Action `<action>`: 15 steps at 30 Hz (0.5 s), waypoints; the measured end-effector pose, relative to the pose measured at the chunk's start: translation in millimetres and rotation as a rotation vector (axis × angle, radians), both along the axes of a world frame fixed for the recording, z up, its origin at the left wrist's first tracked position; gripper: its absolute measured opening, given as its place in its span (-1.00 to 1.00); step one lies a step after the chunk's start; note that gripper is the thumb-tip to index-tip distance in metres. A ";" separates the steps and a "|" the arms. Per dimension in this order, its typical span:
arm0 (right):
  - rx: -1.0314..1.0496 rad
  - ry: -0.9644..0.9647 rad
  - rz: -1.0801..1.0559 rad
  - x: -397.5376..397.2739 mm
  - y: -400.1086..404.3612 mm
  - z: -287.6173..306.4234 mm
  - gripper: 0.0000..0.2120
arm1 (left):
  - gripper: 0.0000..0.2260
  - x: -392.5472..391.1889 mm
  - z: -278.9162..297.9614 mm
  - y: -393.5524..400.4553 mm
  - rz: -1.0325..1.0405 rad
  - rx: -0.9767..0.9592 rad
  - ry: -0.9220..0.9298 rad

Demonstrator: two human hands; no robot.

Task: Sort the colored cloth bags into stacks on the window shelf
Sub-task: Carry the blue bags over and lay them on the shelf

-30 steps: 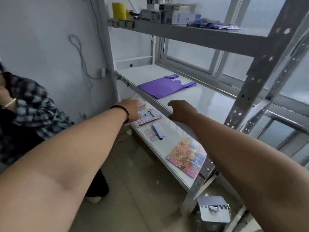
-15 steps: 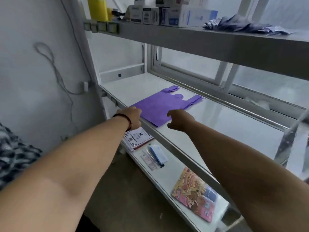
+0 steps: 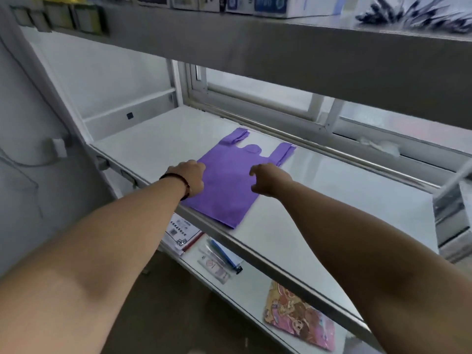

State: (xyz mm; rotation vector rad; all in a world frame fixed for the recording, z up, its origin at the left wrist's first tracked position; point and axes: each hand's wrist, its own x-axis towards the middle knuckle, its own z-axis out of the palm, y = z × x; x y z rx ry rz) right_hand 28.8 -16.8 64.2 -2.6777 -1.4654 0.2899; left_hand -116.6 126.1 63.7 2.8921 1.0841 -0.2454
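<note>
A purple cloth bag (image 3: 229, 185) lies flat on the white window shelf (image 3: 158, 141), its two handles pointing toward the window. My left hand (image 3: 191, 176), with a dark band on the wrist, rests on the bag's left edge, fingers curled down. Over the bag's right side is my right hand (image 3: 268, 181), fingers bent and spread, holding nothing. Whether the right hand touches the cloth is unclear.
An upper shelf (image 3: 281, 54) carries boxes and dark packets overhead. Beneath the window shelf, a lower shelf (image 3: 245, 290) holds papers (image 3: 182, 232), small pouches (image 3: 219, 261) and a colourful cartoon sleeve (image 3: 298, 320). A metal upright (image 3: 452, 215) stands at the right. Cables hang on the left wall.
Both hands have moved forward from the shelf's front edge onto the purple bag. The view has moved closer and higher, and the other person at the left is no longer seen.
</note>
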 end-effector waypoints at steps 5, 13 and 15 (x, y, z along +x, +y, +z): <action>-0.023 0.044 -0.170 6.7 22.8 -17.3 -0.65 | -0.60 23.5 -17.7 51.0 -0.122 -0.024 0.026; 0.030 0.219 -0.539 -3.1 44.5 -54.1 -0.71 | -0.57 46.5 -53.9 119.9 -0.222 -0.076 0.075; 0.110 0.339 -0.717 -10.1 45.8 -61.1 -0.90 | -0.57 46.0 -65.8 128.4 -0.167 -0.122 0.045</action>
